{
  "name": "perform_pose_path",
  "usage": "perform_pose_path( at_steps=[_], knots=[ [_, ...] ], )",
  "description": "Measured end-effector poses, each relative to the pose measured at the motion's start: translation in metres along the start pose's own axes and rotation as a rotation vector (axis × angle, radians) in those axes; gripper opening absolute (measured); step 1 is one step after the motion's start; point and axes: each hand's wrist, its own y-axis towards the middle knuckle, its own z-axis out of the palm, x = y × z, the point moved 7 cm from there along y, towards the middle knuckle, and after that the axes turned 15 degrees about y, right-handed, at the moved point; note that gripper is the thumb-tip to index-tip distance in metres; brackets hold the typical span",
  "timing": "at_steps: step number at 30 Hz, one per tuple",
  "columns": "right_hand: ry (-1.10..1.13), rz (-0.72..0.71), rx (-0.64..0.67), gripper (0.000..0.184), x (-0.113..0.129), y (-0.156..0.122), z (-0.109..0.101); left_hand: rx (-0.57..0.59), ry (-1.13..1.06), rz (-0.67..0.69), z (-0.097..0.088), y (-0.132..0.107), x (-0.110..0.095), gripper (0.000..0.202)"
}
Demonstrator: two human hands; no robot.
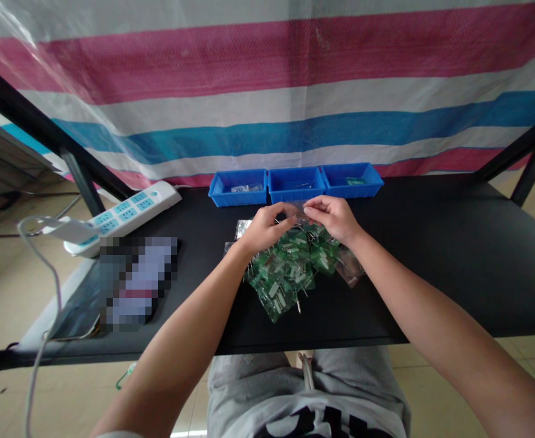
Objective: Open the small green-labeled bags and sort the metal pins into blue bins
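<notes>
My left hand (270,228) and my right hand (334,219) meet over a pile of small green and clear plastic packets (290,261). Between their fingertips is a small clear plastic bag (300,208), pinched from both sides. What lies inside that bag is too small to make out. Thin metal pins and white strips show among the piled packets. A single thin metal piece (299,306) pokes out at the pile's near side. Just beyond my hands stand three joined blue bins: the left bin (222,193), the middle bin (286,194) and the right bin (356,190).
On the left of the black table (450,255) lie a white power strip (126,216) with a plugged-in charger (71,231) and a blurred-out phone (142,280). A white cable (53,286) hangs off the edge. Behind the table is a striped tarp (258,91), with black frame bars at both sides.
</notes>
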Motion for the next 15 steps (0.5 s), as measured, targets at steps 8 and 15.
perform_pose_path(
  at_steps=[8,15],
  knots=[
    [0.023,-0.042,0.028,0.030,0.001,-0.002,0.000,-0.294,0.110,0.082,-0.015,-0.002,0.002,0.023],
    [0.125,0.082,0.100,0.040,-0.005,-0.008,0.011,-0.384,0.140,0.050,-0.022,-0.004,0.003,0.020]
  ],
)
